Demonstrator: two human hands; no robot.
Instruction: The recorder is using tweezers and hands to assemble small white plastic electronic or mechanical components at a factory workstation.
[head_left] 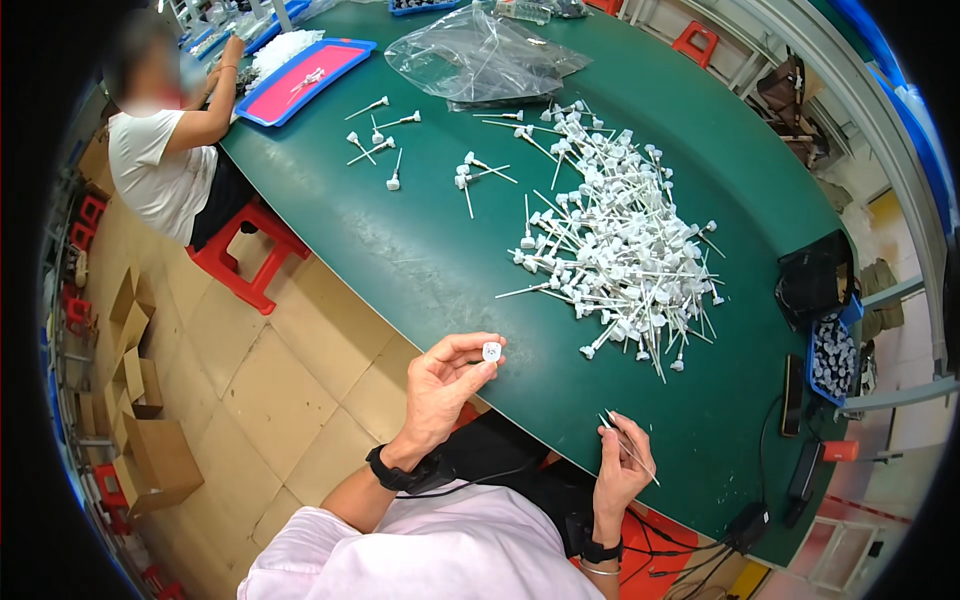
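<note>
Marks: the small white square plastic part [491, 352] bears a dark detail at the middle of its face, too fine to read; the black power adapter [748, 523] at lower right carries a pale label [765, 517], also too small to make out.
Green tabletop: a broad dark-green table [400, 260], scuffed and paler along the near left stretch, bears a large heap of white long-stemmed plastic pieces [635, 235], with a few stray ones toward the far left.
Far end: a crumpled clear plastic bag [470, 55] and a blue-rimmed tray with a pink base [285, 98].
Room: tan floor tiles [290, 370], open brown cardboard boxes [165, 465], and a co-worker in white [155, 155] on a red plastic stool [245, 250].
Table edge: it runs diagonally beneath the left hand [438, 390]; green surface stretches between that hand and the heap, while cables crowd the lower right corner.
Left hand: thumb and fingers pinch the white part, its face turned to the camera, near the edge.
Right hand [622, 468]: fingers curl round thin metal tweezers [631, 452], points toward upper left; whether the tips meet is unclear.
</note>
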